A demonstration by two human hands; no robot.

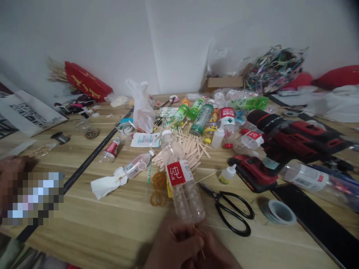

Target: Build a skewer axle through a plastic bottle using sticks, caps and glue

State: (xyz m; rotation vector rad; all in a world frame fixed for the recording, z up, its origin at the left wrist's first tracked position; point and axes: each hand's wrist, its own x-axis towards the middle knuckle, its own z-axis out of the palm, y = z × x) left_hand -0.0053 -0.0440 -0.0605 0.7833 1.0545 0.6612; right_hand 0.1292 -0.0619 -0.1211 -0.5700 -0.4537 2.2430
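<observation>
STEP: both hands grip base of clear plastic bottle with red label [182, 183], lying over wooden table [112, 209] | left hand [174, 244], right hand [215, 254]: closed on bottle, thin wooden stick [198, 239] between | NEXT: likely needs steady bottle, precise stick placement.

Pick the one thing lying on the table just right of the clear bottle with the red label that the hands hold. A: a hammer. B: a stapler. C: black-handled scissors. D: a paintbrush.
C: black-handled scissors lie on the wooden table right of the clear bottle, with a roll of tape further right.
</observation>
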